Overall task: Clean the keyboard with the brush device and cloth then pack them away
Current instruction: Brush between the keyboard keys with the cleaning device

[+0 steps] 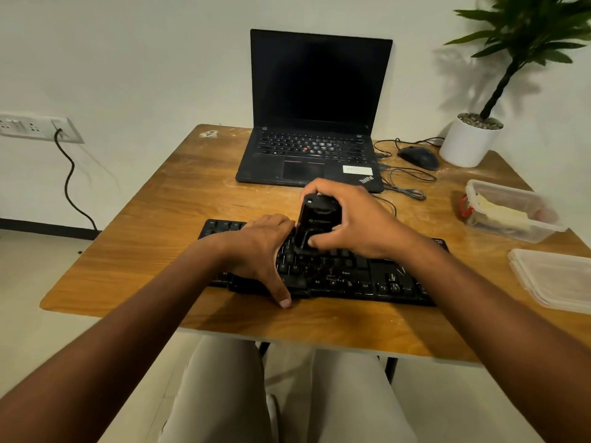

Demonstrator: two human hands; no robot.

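Nearest us, the keyboard lies at the front of the surface. Our left hand presses flat on its keys, thumb over the front edge. Our right hand grips the brush device upright on the middle rows. Tilting it could snag and lift a keycap. We judge the yellowish thing in the tub, well right, to be the cloth.

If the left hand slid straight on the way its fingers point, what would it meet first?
Probably the black brush device held by the right hand. The left hand lies on the keyboard, fingers already close beside the device; contact is unclear.
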